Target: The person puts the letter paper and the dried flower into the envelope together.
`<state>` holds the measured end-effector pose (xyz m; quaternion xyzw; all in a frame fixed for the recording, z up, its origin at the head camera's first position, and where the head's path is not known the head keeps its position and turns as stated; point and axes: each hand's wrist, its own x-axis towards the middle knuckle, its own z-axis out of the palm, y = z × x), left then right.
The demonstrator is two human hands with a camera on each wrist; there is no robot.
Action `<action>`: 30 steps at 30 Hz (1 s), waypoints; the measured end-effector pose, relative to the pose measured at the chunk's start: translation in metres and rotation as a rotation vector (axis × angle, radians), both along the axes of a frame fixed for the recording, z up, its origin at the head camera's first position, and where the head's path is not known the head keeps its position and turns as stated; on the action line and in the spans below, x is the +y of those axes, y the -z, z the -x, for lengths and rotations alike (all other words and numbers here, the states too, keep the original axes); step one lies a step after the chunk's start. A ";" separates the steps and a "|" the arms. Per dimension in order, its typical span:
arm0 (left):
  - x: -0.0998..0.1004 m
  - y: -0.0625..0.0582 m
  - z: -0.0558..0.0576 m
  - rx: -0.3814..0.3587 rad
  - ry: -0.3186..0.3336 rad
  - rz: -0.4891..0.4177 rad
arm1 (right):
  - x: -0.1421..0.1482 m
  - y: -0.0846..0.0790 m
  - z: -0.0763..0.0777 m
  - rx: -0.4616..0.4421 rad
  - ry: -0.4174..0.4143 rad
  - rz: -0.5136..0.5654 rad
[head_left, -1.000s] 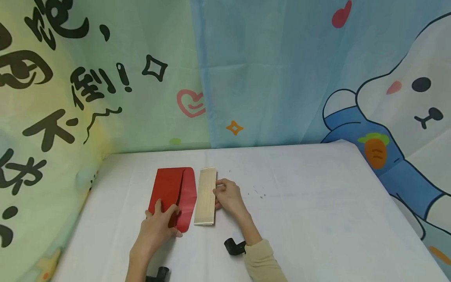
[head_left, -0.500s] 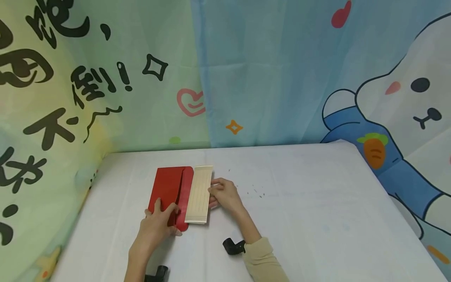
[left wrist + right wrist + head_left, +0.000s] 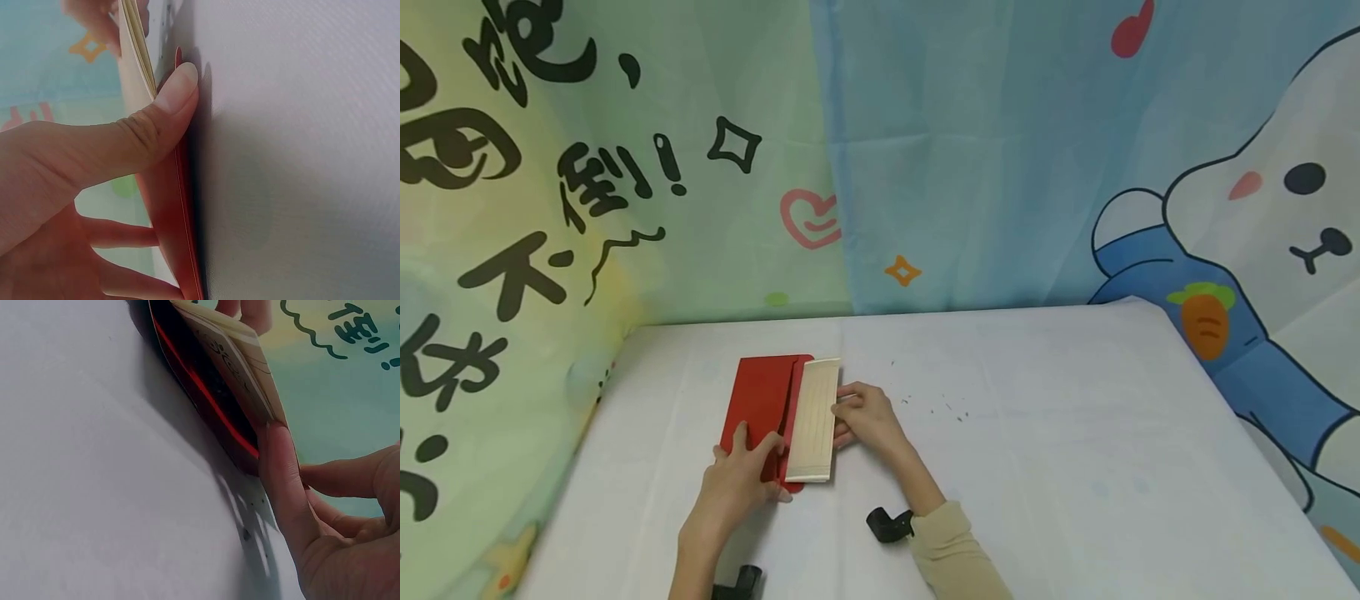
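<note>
A red envelope (image 3: 763, 383) lies on the white table with its pocket towards the left and its flap towards the right. My left hand (image 3: 733, 483) rests spread on its near part. In the left wrist view the thumb (image 3: 137, 134) lies against the envelope's edge. My right hand (image 3: 876, 429) pinches the right edge of a folded cream sheet (image 3: 814, 421), which covers most of the flap. Dark writing shows inside the folded sheet (image 3: 231, 353) in the right wrist view, beside the envelope's gaping mouth (image 3: 206, 390). The sheet's left edge is near that mouth.
Small dark crumbs (image 3: 951, 408) are scattered on the white table (image 3: 1037, 467) right of the hands. Black wrist devices (image 3: 887, 526) sit by both forearms. A printed cloth (image 3: 970, 167) hangs behind the table and along its left side.
My right hand has carried the folded cream sheet leftwards, from beside the envelope to over its flap. The left hand has stayed on the envelope.
</note>
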<state>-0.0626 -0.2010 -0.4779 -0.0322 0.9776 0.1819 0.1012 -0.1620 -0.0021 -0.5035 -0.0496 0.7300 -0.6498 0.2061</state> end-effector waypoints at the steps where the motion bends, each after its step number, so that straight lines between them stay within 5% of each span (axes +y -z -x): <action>1: 0.000 0.000 0.000 -0.004 0.000 -0.001 | -0.001 0.001 0.000 -0.007 -0.003 0.004; 30: -0.001 0.000 0.001 0.015 0.016 0.007 | -0.032 0.010 0.001 -0.072 -0.043 0.073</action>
